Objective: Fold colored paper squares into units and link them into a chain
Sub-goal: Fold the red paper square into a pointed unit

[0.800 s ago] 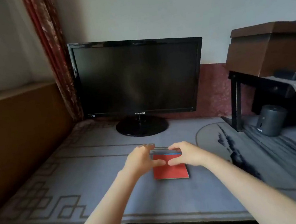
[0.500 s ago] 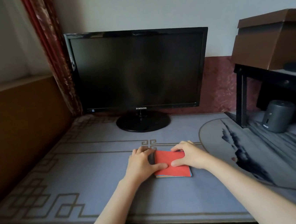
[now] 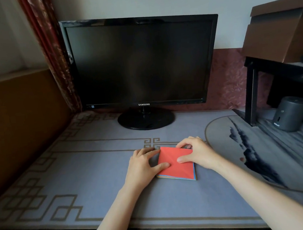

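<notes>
A stack of colored paper squares (image 3: 177,177) lies on the grey desk mat (image 3: 90,177), its blue and orange edges showing at the near side. The red top sheet (image 3: 173,166) sits slightly askew on the stack, with a diagonal crease across it. My left hand (image 3: 143,167) rests at the sheet's left edge, thumb pressing on the red paper and index finger touching its far left corner. My right hand (image 3: 196,153) pinches the sheet's far right corner with curled fingers, and its thumb lies on top of the paper.
A black monitor (image 3: 141,63) on a round stand stands behind the paper. At the right are a black shelf (image 3: 253,93) with a brown cardboard box (image 3: 284,29) on top and a grey cylinder (image 3: 290,113) beneath. A wooden panel lines the left side.
The stack came down from just above the mat to lie flat. Both hands shifted to the red top sheet, which now sits turned against the stack. The view moved closer.
</notes>
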